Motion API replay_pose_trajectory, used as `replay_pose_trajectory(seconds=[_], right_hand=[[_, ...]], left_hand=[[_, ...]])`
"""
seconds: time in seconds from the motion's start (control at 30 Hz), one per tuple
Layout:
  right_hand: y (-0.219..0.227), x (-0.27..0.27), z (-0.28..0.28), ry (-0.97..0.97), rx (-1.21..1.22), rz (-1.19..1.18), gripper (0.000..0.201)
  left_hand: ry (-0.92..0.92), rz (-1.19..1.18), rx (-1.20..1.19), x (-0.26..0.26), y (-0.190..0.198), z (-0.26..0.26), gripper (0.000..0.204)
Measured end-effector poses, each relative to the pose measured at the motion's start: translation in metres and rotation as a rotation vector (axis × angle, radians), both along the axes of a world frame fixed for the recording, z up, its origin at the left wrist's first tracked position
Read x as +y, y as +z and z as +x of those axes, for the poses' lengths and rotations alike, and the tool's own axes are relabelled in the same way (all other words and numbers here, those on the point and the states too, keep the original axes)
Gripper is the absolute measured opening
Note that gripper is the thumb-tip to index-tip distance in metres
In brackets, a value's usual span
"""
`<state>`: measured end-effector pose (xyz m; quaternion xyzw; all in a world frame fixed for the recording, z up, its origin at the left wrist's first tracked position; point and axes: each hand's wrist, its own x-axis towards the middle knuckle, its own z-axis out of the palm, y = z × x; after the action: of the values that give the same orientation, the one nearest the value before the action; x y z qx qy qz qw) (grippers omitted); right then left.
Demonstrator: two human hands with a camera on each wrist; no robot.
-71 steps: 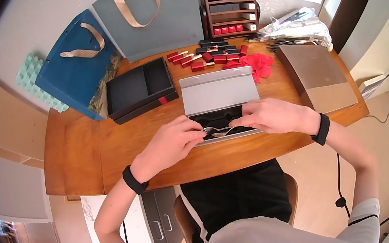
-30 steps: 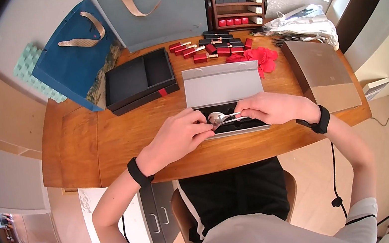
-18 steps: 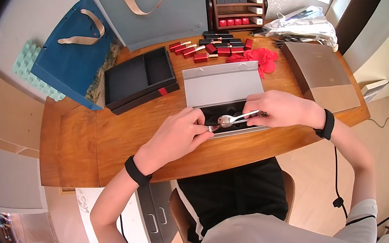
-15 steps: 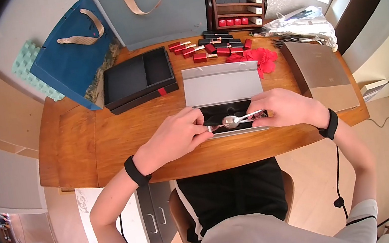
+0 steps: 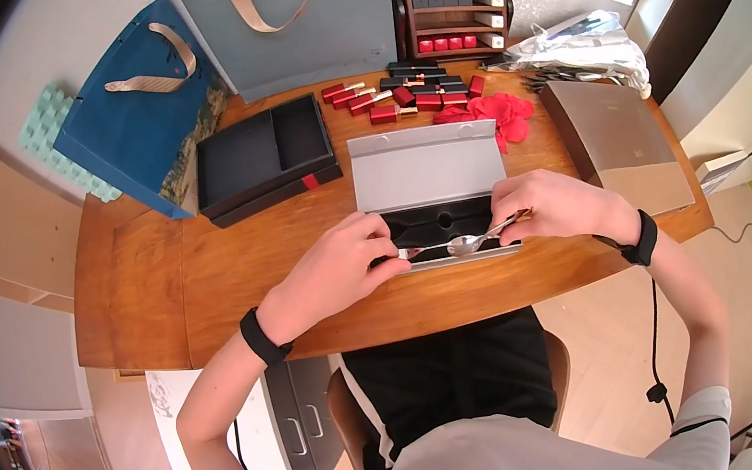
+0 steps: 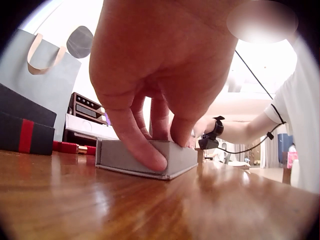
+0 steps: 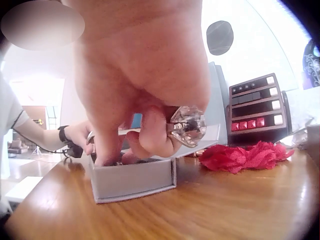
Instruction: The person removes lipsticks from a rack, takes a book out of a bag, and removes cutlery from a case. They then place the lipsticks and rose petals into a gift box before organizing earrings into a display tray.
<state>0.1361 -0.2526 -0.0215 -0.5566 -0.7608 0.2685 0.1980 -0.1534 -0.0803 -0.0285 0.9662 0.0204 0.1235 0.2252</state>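
A slim grey box stands on the wooden table in the head view, its lid (image 5: 424, 167) laid back and its black moulded insert (image 5: 413, 220) showing. My right hand (image 5: 554, 204) pinches a silver spoon (image 5: 463, 245) by the handle, bowl pointing left, over the box's right half. In the right wrist view, the handle's ornate, shiny end (image 7: 189, 126) sticks out beside curled fingers, while other fingertips reach into the box. At the left end, my left hand (image 5: 351, 260) pinches a silver fork (image 5: 411, 252) near its tines. A left-hand finger (image 6: 152, 157) lies along the box's outer wall.
Left of the box sits an open black box (image 5: 267, 159). Behind lie several red lipsticks (image 5: 385, 114) and a red flower (image 5: 504, 117). A brown box (image 5: 616, 146) is to the right. Two paper bags (image 5: 297, 28), a small drawer rack (image 5: 454, 9) and a plastic-wrapped bundle (image 5: 592, 52) line the back.
My right hand has drawn the spoon to the right, and its bowl has moved away from my left hand and lower over the box. The left hand has stayed near the box's left end.
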Motion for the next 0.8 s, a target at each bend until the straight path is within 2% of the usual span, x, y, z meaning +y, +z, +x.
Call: replay_pose_trajectory(seconds=[0.3, 0.4, 0.5, 0.6, 0.7, 0.8], right_hand=[[-0.003, 0.003, 0.001, -0.046, 0.028, -0.040, 0.010], [0.002, 0.005, 0.001, 0.018, -0.015, 0.039, 0.011], [0.019, 0.008, -0.012, -0.106, -0.048, -0.072, 0.013], [0.002, 0.018, -0.014, -0.039, 0.021, 0.171, 0.014], [0.008, 0.029, -0.028, -0.059, 0.075, 0.161, 0.009], [0.005, 0.037, -0.032, -0.036, 0.057, 0.239, 0.008]], left_hand=[[0.042, -0.150, 0.048, -0.005, 0.006, 0.002, 0.021], [0.095, -0.188, 0.138, -0.006, 0.012, 0.002, 0.023], [0.232, -0.297, 0.162, -0.016, 0.031, 0.005, 0.031], [0.196, -0.157, 0.008, -0.021, 0.033, 0.007, 0.036], [0.060, 0.095, -0.219, -0.012, 0.012, 0.013, 0.033], [0.046, 0.202, -0.264, -0.008, 0.004, 0.013, 0.030]])
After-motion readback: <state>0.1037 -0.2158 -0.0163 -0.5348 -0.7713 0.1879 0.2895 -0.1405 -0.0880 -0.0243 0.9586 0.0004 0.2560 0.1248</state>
